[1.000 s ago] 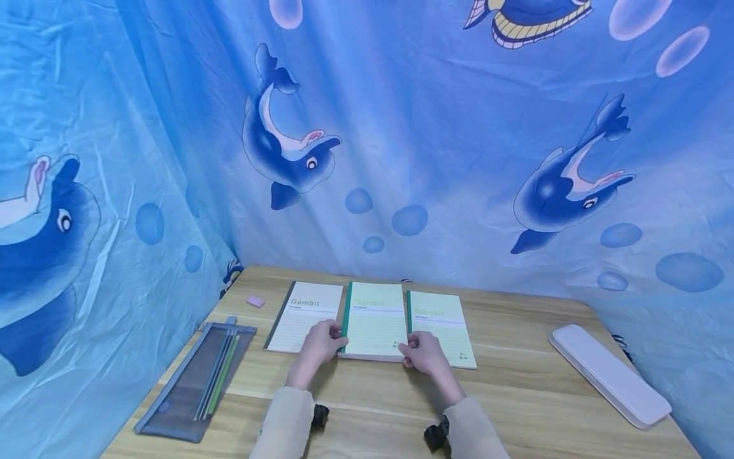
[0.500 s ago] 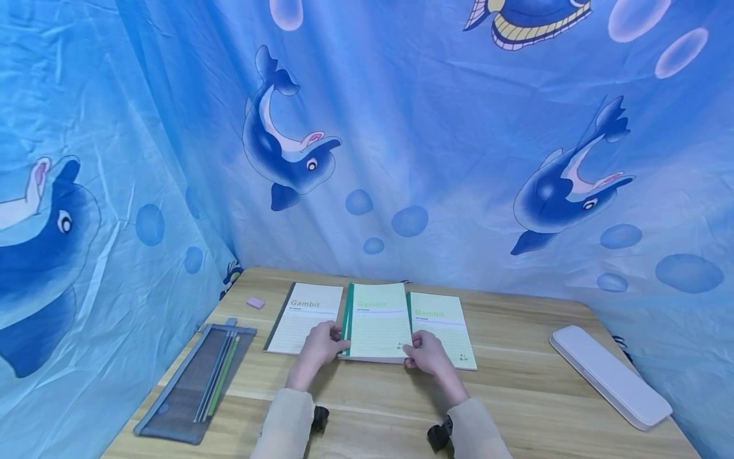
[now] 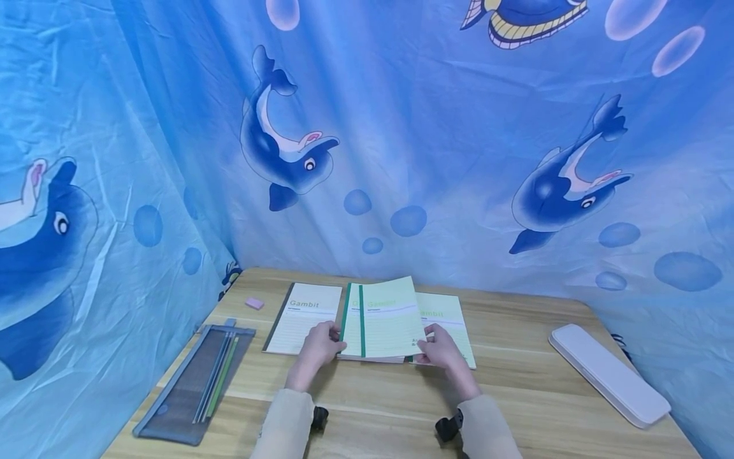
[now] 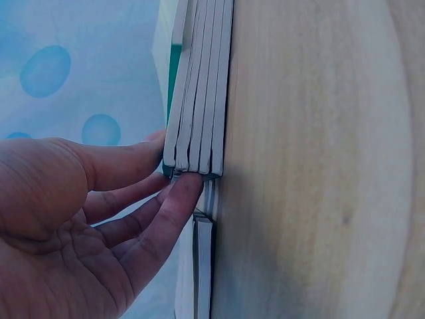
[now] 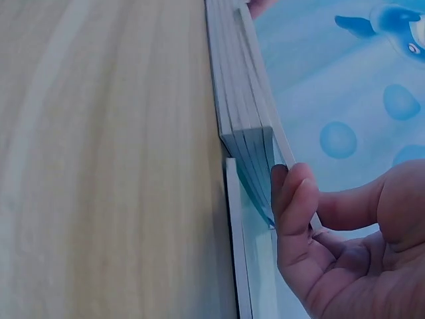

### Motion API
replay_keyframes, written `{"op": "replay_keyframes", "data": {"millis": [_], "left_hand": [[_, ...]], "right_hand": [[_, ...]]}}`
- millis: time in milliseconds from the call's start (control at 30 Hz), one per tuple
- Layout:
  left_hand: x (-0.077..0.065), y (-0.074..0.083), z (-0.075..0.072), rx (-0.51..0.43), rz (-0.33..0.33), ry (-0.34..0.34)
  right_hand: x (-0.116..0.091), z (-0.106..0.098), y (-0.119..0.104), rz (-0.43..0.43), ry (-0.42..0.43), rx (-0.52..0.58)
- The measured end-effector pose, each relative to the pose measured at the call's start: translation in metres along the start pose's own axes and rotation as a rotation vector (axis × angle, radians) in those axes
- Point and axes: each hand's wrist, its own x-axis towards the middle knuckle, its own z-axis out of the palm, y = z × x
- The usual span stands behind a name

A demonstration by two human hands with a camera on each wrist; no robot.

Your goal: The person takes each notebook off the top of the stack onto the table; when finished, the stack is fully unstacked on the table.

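Observation:
In the middle of the head view, a stack of Gambit notebooks point(image 3: 352, 325) lies on the table. The left hand point(image 3: 321, 344) grips its near left corner, thumb on top and fingers against the spines, as the left wrist view confirms. Pinched by its right edge, the top green-spined notebook point(image 3: 392, 325) sits shifted right and tilted, its right side raised off the stack. The right hand point(image 3: 444, 347) holds it, thumb above and fingers beneath. Under it, a pale green notebook point(image 3: 450, 319) on the table is partly covered. A dark-spined white notebook point(image 3: 309, 309) lies left of the stack.
A mesh pencil pouch point(image 3: 192, 382) with several pencils lies at the left. Behind it is a pink eraser point(image 3: 255, 303). A white pencil case point(image 3: 608, 375) lies at the right. A blue dolphin-print curtain point(image 3: 378, 127) rises behind the wooden table point(image 3: 367, 408).
The top notebook has slid right across the stack, and its right side has lifted. The right hand has moved right with it. The left hand stays at the stack's corner.

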Motion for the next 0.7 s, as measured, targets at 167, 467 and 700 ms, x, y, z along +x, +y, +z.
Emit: {"op": "replay_keyframes", "data": {"millis": [167,467,700], "left_hand": [[0.000,-0.001,0.000,0.007,0.000,-0.001],[0.002,-0.002,0.000,0.013,0.001,0.005],[0.002,-0.003,0.001,0.016,0.014,0.004]], "right_hand": [[0.003,-0.008,0.003,-0.007,0.026,-0.017],[0.004,-0.033,0.005,-0.002,0.038,-0.057],[0.000,-0.062,0.006,0.012,0.017,-0.006]]}}
